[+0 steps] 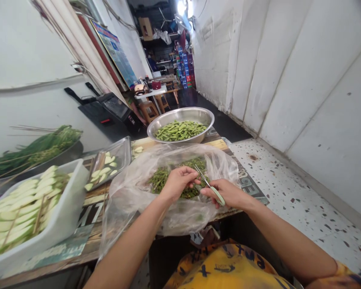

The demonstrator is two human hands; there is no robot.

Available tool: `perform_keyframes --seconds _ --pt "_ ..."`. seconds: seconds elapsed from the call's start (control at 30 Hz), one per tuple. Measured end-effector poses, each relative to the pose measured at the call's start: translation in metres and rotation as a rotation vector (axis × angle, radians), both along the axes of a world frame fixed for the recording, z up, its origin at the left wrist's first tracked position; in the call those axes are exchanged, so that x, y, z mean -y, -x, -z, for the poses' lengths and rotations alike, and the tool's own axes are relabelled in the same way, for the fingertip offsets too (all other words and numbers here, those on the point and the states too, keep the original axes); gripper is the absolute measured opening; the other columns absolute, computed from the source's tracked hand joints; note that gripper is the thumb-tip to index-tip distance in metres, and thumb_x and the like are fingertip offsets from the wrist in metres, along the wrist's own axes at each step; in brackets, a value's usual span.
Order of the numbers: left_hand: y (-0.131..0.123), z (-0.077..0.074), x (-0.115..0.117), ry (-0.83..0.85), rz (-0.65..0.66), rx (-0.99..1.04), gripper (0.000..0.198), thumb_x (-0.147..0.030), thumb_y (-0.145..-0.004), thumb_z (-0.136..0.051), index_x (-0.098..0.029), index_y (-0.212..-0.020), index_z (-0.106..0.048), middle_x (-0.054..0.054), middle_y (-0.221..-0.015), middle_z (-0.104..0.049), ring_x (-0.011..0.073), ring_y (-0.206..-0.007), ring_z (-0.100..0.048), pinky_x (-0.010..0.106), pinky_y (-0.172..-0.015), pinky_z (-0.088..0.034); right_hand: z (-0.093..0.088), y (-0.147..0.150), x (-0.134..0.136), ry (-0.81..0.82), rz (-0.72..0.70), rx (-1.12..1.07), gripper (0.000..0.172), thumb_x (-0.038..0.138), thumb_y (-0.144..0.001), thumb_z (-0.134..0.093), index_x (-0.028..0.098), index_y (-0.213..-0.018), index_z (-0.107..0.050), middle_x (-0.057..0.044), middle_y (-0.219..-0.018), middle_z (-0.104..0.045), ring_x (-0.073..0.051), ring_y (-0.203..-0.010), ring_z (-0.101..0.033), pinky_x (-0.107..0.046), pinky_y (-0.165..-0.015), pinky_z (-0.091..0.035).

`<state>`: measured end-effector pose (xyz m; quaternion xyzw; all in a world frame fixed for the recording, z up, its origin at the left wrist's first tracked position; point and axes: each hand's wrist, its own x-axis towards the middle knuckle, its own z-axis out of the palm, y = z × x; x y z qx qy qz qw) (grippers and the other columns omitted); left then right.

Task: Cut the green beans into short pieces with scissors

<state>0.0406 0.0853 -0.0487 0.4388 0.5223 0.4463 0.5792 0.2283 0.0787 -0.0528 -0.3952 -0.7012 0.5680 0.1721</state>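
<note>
My right hand (228, 194) is wrapped round the pale green handle of a pair of scissors (205, 180), whose metal blades point up and away to the left. Close by the blade tips, my left hand (180, 181) has its fingers curled in a pinch; whatever lies in them is too small or hidden to tell. Both hands hover over an opened clear plastic bag (132, 182) spread on the table. Darker green pods and clippings (159, 179) lie inside it. Just behind the bag, a wide steel bowl (152, 129) holds plump green bean pods (180, 131).
At left stands a white plastic tub (75, 192) of sliced pale green vegetable on skewers. Behind it are a metal tray (126, 154) with loose slices and a dark basin with leafy greens (57, 140). A white wall (276, 80) runs along the right.
</note>
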Motion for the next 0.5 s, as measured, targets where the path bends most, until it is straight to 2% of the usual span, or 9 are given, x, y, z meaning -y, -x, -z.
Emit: perform_keyframes --seconds 0.13,0.2,0.27,0.4,0.5 --pt "0.006 0.0 0.003 0.054 0.053 -0.02 0.033 -0.03 -0.06 -0.079 -0.012 -0.08 -0.058 0.005 -0.068 -0.067 0.012 -0.058 -0.063 0.018 -0.048 -0.041 0.011 0.003 -0.002 -0.036 0.02 0.002 0.05 0.061 -0.077 -0.056 0.017 -0.055 -0.048 0.002 -0.044 -0.051 -0.011 -0.039 -0.049 -0.022 -0.041 -0.035" --pt "0.01 -0.003 0.003 0.097 0.073 -0.047 0.033 -0.027 -0.061 -0.078 -0.012 -0.083 -0.059 0.005 -0.07 -0.068 0.012 -0.059 -0.063 0.018 -0.048 -0.041 0.015 0.002 -0.003 -0.002 0.043 -0.02 0.048 0.06 -0.074 -0.061 0.017 -0.057 -0.048 0.003 -0.044 -0.05 -0.01 -0.037 -0.048 -0.021 -0.039 -0.034" --pt "0.013 -0.008 -0.001 0.128 0.038 -0.061 0.03 -0.024 -0.063 -0.076 -0.012 -0.086 -0.06 0.006 -0.072 -0.067 0.012 -0.06 -0.064 0.017 -0.049 -0.041 0.016 0.0 -0.004 0.052 0.07 -0.048 0.045 0.058 -0.073 -0.062 0.017 -0.06 -0.048 0.003 -0.045 -0.05 -0.01 -0.037 -0.048 -0.02 -0.037 -0.032" --pt "0.013 -0.018 -0.021 0.19 -0.065 0.05 0.02 -0.014 -0.065 -0.069 -0.014 -0.082 -0.058 0.003 -0.069 -0.063 0.0125 -0.063 -0.064 0.019 -0.051 -0.044 0.009 -0.008 -0.005 0.165 0.159 -0.112 0.043 0.058 -0.077 -0.057 0.017 -0.068 -0.05 0.004 -0.046 -0.052 -0.008 -0.035 -0.042 -0.019 -0.032 -0.026" --pt "0.009 -0.016 -0.044 0.231 -0.055 0.058 0.015 -0.014 -0.065 -0.065 -0.016 -0.076 -0.055 -0.001 -0.064 -0.058 0.0116 -0.058 -0.06 0.021 -0.053 -0.045 0.005 -0.013 -0.003 0.185 0.184 -0.16 0.043 0.059 -0.075 -0.058 0.016 -0.073 -0.052 0.004 -0.047 -0.051 -0.008 -0.036 -0.043 -0.018 -0.032 -0.028"
